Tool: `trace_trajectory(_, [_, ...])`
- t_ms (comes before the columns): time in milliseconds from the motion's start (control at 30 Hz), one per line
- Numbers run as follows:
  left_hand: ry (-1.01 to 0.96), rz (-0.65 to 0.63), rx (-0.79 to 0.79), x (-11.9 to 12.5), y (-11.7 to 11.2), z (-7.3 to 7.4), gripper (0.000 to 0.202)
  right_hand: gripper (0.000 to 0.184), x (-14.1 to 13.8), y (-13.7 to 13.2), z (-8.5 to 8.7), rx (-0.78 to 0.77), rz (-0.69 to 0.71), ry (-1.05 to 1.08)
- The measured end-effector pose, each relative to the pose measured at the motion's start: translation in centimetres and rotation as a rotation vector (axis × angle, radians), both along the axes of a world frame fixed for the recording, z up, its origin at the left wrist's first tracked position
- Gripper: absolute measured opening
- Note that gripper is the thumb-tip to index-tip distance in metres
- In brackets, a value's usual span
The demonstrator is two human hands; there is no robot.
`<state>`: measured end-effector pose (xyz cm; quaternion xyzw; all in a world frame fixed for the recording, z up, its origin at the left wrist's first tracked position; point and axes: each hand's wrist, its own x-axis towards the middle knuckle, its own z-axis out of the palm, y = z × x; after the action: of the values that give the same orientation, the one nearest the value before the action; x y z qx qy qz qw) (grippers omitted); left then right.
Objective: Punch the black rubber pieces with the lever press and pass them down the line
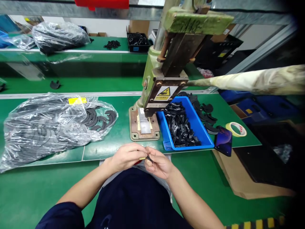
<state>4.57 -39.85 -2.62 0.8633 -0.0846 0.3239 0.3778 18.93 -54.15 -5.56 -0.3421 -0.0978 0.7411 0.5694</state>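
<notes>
My left hand [127,156] and my right hand [159,163] meet just in front of the table's near edge, fingers closed in a pinch. Between the fingertips of my right hand shows a small black part [149,158], mostly hidden. A bit of yellow shows at the left fingertips, and something red lies partly covered beneath them; I cannot tell what either is. Beyond my hands stands a green hand press [152,73] with a metal plate [145,126] on its base. Right of it, a blue bin [207,142] holds many small black parts [179,127].
A clear plastic bag [54,127] of black curved pieces lies at left. More curved pieces [207,108], a phone [223,141] and a tape roll [235,129] are at right. The press's wrapped lever [250,79] reaches rightward. A shelf behind carries another bag [59,35] and a black tray [137,47].
</notes>
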Motion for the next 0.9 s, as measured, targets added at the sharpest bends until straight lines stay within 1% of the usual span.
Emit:
trace_trajectory(67, [0.021,-0.014,0.032,0.1,0.3,0.1,0.018,0.048,0.1,0.3,0.1,-0.026,-0.011,0.005])
trace_trajectory(133, [0.076,0.0,0.029,0.5,1.1,0.2,0.018,0.043,0.3,0.4,0.3,-0.052,-0.068,-0.017])
trace_trajectory(167, [0.112,0.043,0.019,0.8,1.6,0.2,0.018,0.039,0.4,0.4,0.4,-0.061,-0.112,-0.038])
trace_trajectory(200, [0.146,0.111,0.008,1.4,2.3,0.1,0.018,0.036,0.6,0.4,0.6,-0.065,-0.159,-0.064])
trace_trajectory(267, [0.208,0.286,-0.01,2.8,3.9,-0.4,0.016,0.032,1.0,0.1,1.2,-0.056,-0.233,-0.117])
trace_trajectory(333, [0.256,0.444,-0.001,4.5,5.6,-1.2,0.014,0.032,1.3,-0.5,2.0,-0.033,-0.258,-0.162])
trace_trajectory(400, [0.304,0.538,0.048,6.2,7.1,-2.3,0.013,0.033,1.6,-1.1,2.7,-0.011,-0.254,-0.195])
trace_trajectory(467, [0.356,0.588,0.117,7.5,8.0,-3.2,0.013,0.034,1.9,-1.8,3.1,0.006,-0.255,-0.221])
trace_trajectory(567, [0.413,0.601,0.212,8.4,8.5,-4.2,0.014,0.035,2.4,-2.7,3.2,0.026,-0.281,-0.253])
trace_trajectory(633, [0.428,0.586,0.257,8.5,8.5,-4.3,0.017,0.036,2.8,-3.1,3.2,0.038,-0.302,-0.273])
trace_trajectory(767, [0.428,0.5,0.288,8.2,8.7,-3.8,0.024,0.037,4.0,-3.5,3.6,0.074,-0.344,-0.329])
trace_trajectory(833, [0.434,0.451,0.302,8.1,8.8,-3.3,0.025,0.035,5.0,-3.5,4.3,0.104,-0.378,-0.376])
trace_trajectory(900, [0.462,0.411,0.328,8.2,8.8,-2.9,0.029,0.03,6.5,-3.2,5.5,0.14,-0.432,-0.432])
